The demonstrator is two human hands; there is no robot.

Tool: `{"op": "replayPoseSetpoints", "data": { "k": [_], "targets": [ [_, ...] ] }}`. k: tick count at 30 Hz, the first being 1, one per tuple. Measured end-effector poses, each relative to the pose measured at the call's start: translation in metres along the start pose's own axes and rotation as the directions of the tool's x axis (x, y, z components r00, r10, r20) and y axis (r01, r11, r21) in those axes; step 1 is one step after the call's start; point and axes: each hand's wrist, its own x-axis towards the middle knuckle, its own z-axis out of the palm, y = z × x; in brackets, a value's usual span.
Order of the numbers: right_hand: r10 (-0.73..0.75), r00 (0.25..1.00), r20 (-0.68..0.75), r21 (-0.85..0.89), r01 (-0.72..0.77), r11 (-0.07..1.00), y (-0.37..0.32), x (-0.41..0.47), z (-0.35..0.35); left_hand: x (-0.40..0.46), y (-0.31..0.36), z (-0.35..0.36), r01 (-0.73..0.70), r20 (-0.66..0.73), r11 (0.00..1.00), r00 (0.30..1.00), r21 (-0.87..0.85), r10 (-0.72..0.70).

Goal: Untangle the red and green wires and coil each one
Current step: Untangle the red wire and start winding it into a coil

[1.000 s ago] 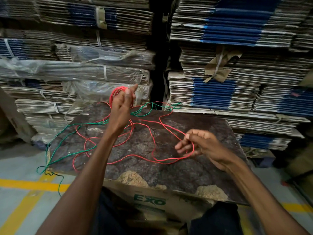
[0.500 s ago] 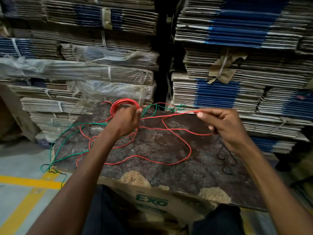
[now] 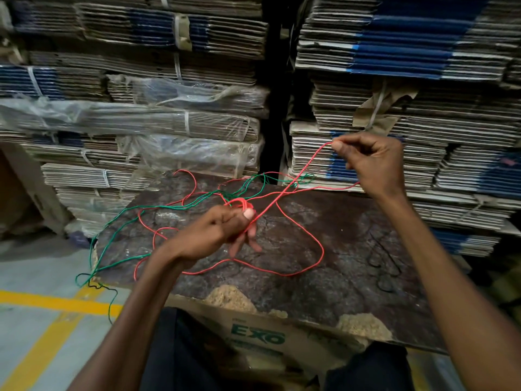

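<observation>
Head view
Left hand (image 3: 218, 232): clenched round a small coil of the red wire (image 3: 310, 230), thumb pressed on top, low over the board (image 3: 338, 277).
Right hand (image 3: 372, 162): raised, pinching a red strand taut between fingertips.
Red wire: loose loops sprawl across the board.
Green wire (image 3: 118, 221): runs along the far edge and trails off the left side toward the floor (image 3: 33, 277).

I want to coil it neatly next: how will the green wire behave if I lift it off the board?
Probably floppy: the green wire lies in loose wavy curves and droops over the board edge toward the floor. Likely light, being very thin. It may snag, since it crosses the red wire near the left hand.
</observation>
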Motion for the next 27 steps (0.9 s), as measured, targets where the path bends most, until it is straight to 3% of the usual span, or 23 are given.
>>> {"op": "replayPoseSetpoints", "data": {
  "k": [3, 6, 8, 11, 12, 14, 18, 21, 24, 27],
  "targets": [
    [0.023, 1.000, 0.011, -0.001, -0.023, 1.000, 0.012, 0.001, 0.002, -0.007, 0.005, 0.009, -0.056, 0.059, 0.971, 0.996, -0.231, 0.072],
    [0.134, 0.991, 0.021, 0.052, -0.135, 0.989, 0.024, -0.003, 0.004, -0.008, 0.007, 0.013, -0.102, 0.046, 0.853, 0.988, -0.513, 0.146],
    [0.224, 0.974, 0.045, 0.094, -0.227, 0.969, 0.029, -0.008, 0.006, -0.007, 0.008, 0.013, -0.119, 0.026, 0.732, 0.983, -0.671, 0.183],
    [0.283, 0.952, 0.115, 0.103, -0.295, 0.950, 0.035, -0.017, 0.006, -0.002, 0.009, 0.010, -0.107, 0.045, 0.461, 0.951, -0.881, 0.306],
    [0.299, 0.945, 0.133, 0.111, -0.314, 0.943, 0.036, -0.020, 0.006, -0.001, 0.012, 0.009, -0.109, 0.028, 0.368, 0.938, -0.923, 0.346],
    [0.336, 0.930, 0.151, 0.135, -0.356, 0.925, 0.041, -0.026, 0.003, 0.002, 0.016, 0.007, -0.163, -0.050, 0.277, 0.927, -0.947, 0.373],
    [0.416, 0.892, 0.174, 0.136, -0.440, 0.887, 0.048, -0.041, -0.003, 0.010, 0.020, -0.008, -0.293, -0.207, 0.188, 0.903, -0.937, 0.376],
    [0.466, 0.836, 0.291, 0.110, -0.513, 0.851, 0.047, -0.059, -0.002, 0.020, 0.018, -0.025, -0.357, -0.282, 0.169, 0.893, -0.919, 0.352],
    [0.401, 0.805, 0.436, -0.014, -0.440, 0.898, 0.047, -0.077, 0.004, 0.032, 0.011, -0.037, -0.460, -0.384, 0.209, 0.866, -0.863, 0.320],
    [0.337, 0.756, 0.561, -0.105, -0.339, 0.935, 0.044, -0.090, 0.008, 0.046, 0.006, -0.044, -0.525, -0.489, 0.267, 0.851, -0.808, 0.191]
  ]
}}
